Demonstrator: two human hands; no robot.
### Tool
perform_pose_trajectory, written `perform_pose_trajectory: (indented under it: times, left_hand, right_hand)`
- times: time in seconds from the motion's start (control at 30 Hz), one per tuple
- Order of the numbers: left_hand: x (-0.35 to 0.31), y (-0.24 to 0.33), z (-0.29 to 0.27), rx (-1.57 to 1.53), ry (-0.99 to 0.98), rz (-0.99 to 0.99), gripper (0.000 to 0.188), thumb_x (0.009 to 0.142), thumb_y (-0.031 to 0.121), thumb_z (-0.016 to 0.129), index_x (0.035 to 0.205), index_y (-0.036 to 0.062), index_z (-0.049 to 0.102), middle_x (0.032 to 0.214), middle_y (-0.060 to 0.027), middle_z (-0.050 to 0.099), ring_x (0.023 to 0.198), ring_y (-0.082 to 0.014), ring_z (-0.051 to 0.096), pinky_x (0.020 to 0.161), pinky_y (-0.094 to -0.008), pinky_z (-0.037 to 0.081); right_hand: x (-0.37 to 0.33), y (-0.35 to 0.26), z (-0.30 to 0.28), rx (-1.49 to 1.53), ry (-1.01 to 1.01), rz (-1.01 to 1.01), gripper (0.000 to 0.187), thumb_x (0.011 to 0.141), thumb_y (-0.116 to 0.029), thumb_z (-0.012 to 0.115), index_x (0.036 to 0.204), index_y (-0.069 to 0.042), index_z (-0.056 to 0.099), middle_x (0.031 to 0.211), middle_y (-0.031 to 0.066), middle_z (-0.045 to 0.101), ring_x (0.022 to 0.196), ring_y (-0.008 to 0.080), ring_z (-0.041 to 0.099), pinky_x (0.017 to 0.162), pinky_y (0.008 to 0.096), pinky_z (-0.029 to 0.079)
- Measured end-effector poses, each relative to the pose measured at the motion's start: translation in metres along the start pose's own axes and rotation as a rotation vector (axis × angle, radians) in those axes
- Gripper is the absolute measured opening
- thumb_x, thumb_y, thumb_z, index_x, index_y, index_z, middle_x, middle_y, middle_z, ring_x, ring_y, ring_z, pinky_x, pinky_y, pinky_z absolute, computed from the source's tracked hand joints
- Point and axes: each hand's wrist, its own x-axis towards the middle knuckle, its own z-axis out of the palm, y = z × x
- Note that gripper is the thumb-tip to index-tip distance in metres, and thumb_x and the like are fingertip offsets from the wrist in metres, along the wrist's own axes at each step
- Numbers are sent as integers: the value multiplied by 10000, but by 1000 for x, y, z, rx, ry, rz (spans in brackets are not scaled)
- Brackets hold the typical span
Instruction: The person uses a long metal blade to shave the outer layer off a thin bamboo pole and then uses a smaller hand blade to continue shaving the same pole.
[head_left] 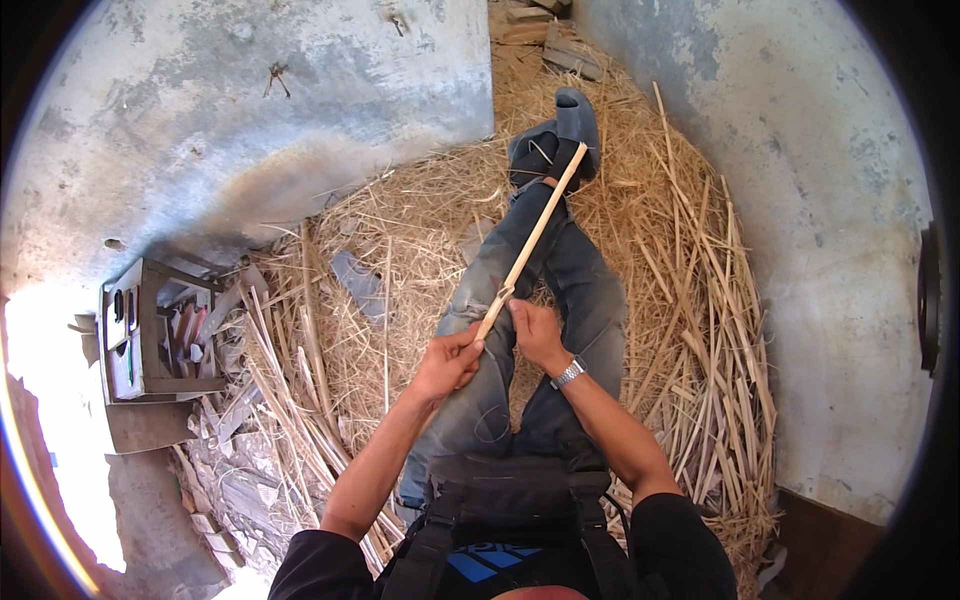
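A long pale wooden stick [543,220] slants over my outstretched legs, its far end by my shoes [575,120]. My left hand [448,362] is closed round the stick's near end, thumb and fingers pinching it. Just to the right, my right hand [537,335] is curled with its thumb against the stick. Whatever it may grip is hidden by the fingers. At that thumb a small curl of pale strip [504,293] stands up on the stick. A metal-banded watch [568,373] is on my right wrist.
Straw and shavings [420,220] cover the floor around my legs. Long split strips [715,370] lie along the right wall, and more strips [290,380] lie at left. A small wooden stand [160,330] with tools stands by the left wall. Boards [570,50] lie at the far end.
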Motion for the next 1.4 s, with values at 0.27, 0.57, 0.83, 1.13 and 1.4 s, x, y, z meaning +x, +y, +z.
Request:
perform_pose_trajectory:
  times: [0.27,0.57,0.83,1.13,1.4]
  left_hand:
    - [-1,0,-9,-172,-85,-45,493,1043,149,569,1499,11,443,657,59,400,512,-44,335,459,-213,265]
    - [-2,-6,4,219,48,73,477,1027,161,603,1480,55,498,673,55,483,562,-36,408,504,-205,328]
    - [2,-16,5,620,174,406,447,1021,146,610,1448,37,533,686,57,512,585,-19,429,516,-202,350]
    - [0,0,-2,-3,-25,-67,432,1032,176,602,1437,38,543,681,45,507,522,-33,403,458,-201,301]
    - [5,4,-15,-184,-98,-72,460,1057,191,548,1494,68,475,670,46,435,502,-41,367,446,-206,270]
  right_hand:
    - [-1,25,-12,598,-518,471,528,1090,-400,437,661,-93,459,539,-22,403,458,94,382,440,259,306]
    - [20,-1,-41,358,-221,221,463,1017,-408,599,784,-11,645,576,-17,496,464,125,459,444,311,339]
    - [23,-38,-33,-53,-237,-170,172,856,-161,739,928,-7,707,650,157,633,536,266,634,516,352,476]
    - [9,-55,-40,51,-524,-203,88,812,-143,705,858,-68,715,661,144,652,593,300,676,554,360,522]
    - [17,-61,-52,451,123,180,207,857,-151,737,735,-17,636,600,47,585,547,112,554,523,298,427]
